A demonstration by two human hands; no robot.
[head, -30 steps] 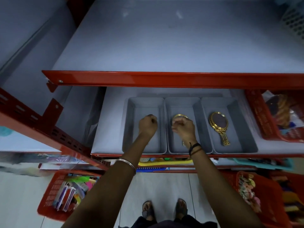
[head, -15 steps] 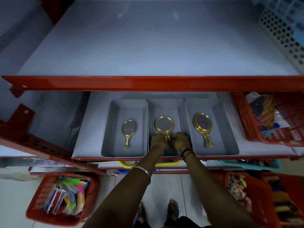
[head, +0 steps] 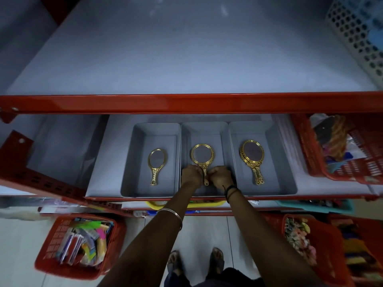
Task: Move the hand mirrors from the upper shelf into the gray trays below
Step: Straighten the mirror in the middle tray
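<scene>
Three gray trays sit side by side on the lower shelf. The left tray (head: 132,162) holds a small oval gold hand mirror (head: 156,164). A round gold hand mirror (head: 202,155) lies in the middle tray (head: 204,129). My left hand (head: 191,176) and my right hand (head: 220,177) both pinch its handle from either side. The right tray (head: 284,162) holds an ornate oval gold mirror (head: 251,157), which looks like two stacked. The upper shelf (head: 186,59) has a bare gray surface.
A red shelf rail (head: 186,103) crosses above the trays. A red basket (head: 352,154) of goods stands right of the trays. Red baskets (head: 78,245) sit on the floor left and right. A white perforated basket (head: 356,32) is at the upper shelf's right.
My left hand left the small mirror in the left tray and came over to the middle tray. Both hands now grip the round mirror's handle. In the last half second almost nothing moved.
</scene>
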